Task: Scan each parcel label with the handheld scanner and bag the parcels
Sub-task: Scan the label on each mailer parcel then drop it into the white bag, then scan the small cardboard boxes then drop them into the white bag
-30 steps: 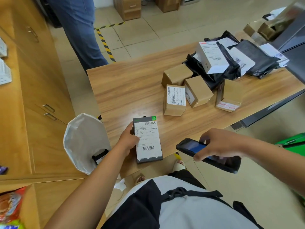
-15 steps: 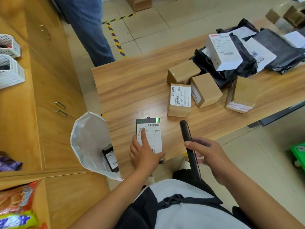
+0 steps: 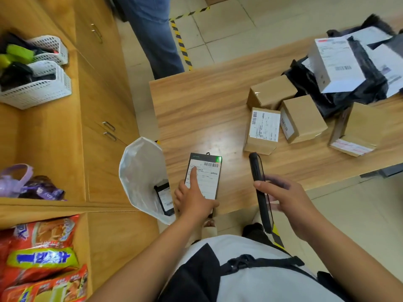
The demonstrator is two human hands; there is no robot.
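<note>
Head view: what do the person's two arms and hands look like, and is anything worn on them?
The left hand and the right hand wear no gloves, and no ring, watch or bracelet shows. Both arms are bare, with no sleeve in sight.

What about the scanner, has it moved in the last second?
Yes. The scanner in the right hand swung forward, tip now over the table near the labelled box.
</note>
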